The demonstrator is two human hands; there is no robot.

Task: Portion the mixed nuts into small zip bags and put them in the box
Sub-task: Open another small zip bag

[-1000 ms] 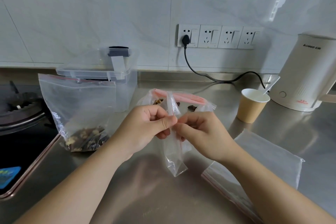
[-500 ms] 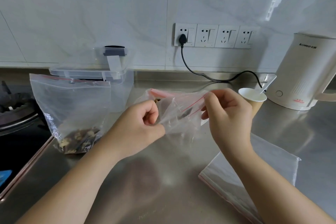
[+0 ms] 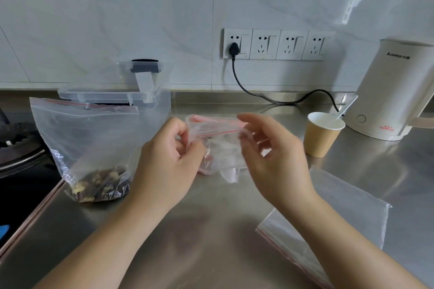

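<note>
left hand (image 3: 171, 159) pinches small zip bag (image 3: 216, 145); right hand (image 3: 270, 155) blurred beside it

White kettle (image 3: 397, 91), paper cup (image 3: 320, 137), wall sockets (image 3: 274, 44), black cord (image 3: 281, 98)

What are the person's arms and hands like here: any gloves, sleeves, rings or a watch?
Both are bare. The left hand and right hand wear no gloves, and no rings show on the fingers in view. The forearms are uncovered right down to the bottom edge of the picture, with no sleeve, watch or bracelet visible. Nails look short and unpainted, though motion blur softens the right hand.
</note>
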